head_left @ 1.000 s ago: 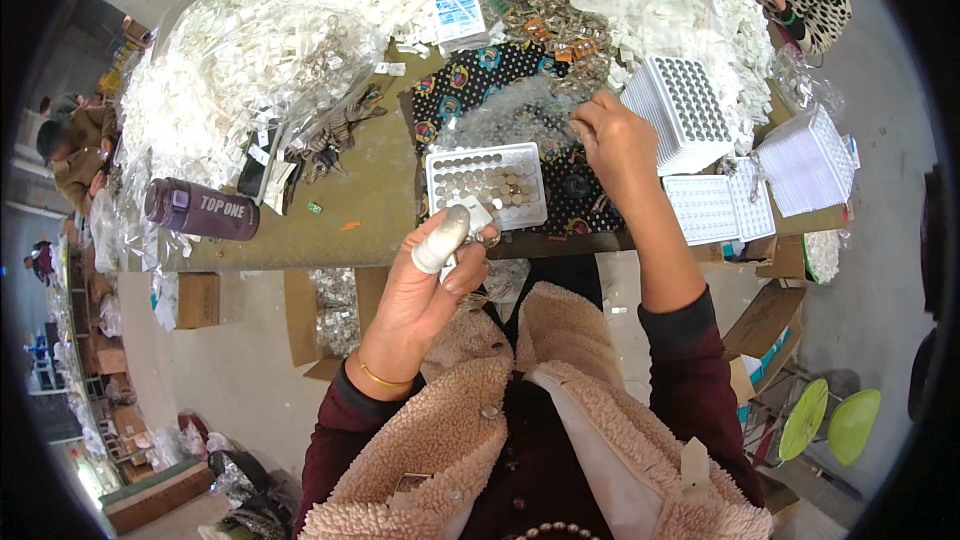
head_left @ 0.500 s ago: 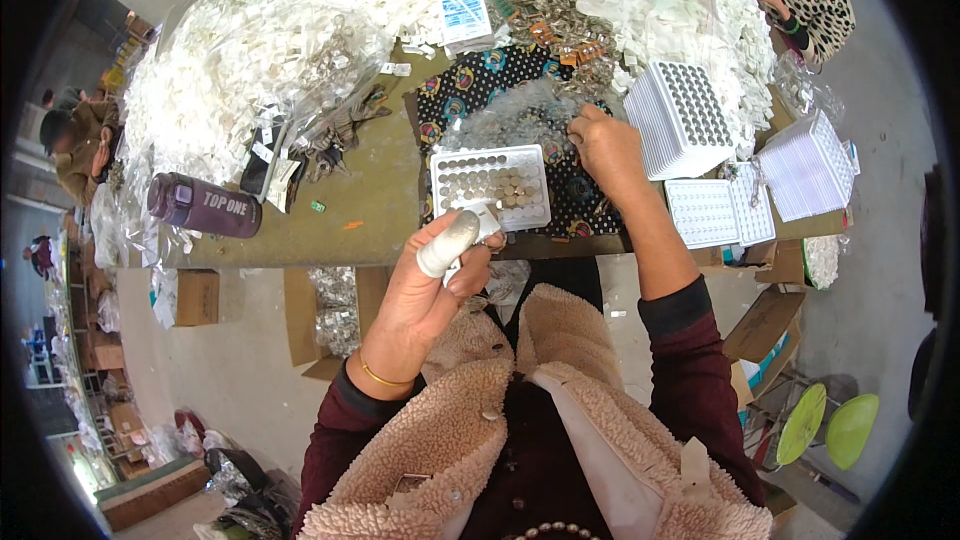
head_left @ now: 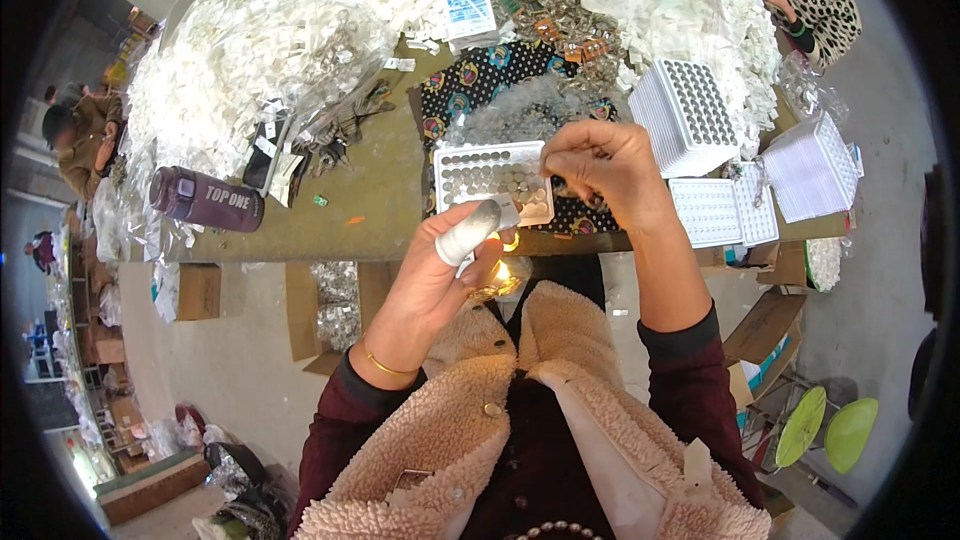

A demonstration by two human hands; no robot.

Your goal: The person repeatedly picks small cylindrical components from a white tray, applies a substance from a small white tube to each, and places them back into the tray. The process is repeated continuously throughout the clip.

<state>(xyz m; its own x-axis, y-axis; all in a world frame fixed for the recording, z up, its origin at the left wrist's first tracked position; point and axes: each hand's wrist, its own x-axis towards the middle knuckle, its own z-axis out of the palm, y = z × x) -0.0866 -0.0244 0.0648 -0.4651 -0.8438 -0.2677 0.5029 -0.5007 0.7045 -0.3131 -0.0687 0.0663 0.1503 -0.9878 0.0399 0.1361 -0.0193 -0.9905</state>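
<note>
My left hand [head_left: 440, 265], its thumb wrapped in a worn white covering, grips a small white plastic piece [head_left: 509, 211] just off the table's near edge. A warm yellow light [head_left: 511, 240] shines beneath that piece, by my fingers. My right hand [head_left: 618, 172] hovers over the right edge of a white tray [head_left: 546, 153], thumb and fingertips pinched together. Whatever sits in that pinch is too small to tell. Rows of round silver button cells [head_left: 480, 178] lie in the tray, which rests on a dark patterned cloth [head_left: 437, 100].
Heaps of small white plastic parts [head_left: 240, 50] cover the table's far side. Stacked white trays [head_left: 668, 125] stand at right, beside loose metal parts [head_left: 590, 25]. A purple bottle [head_left: 205, 200] lies at left. Another person [head_left: 815, 5] sits far right.
My right hand has come nearer and lifted from the cloth to the tray's right edge. My left hand has shifted slightly right, and a yellow light now glows beside it.
</note>
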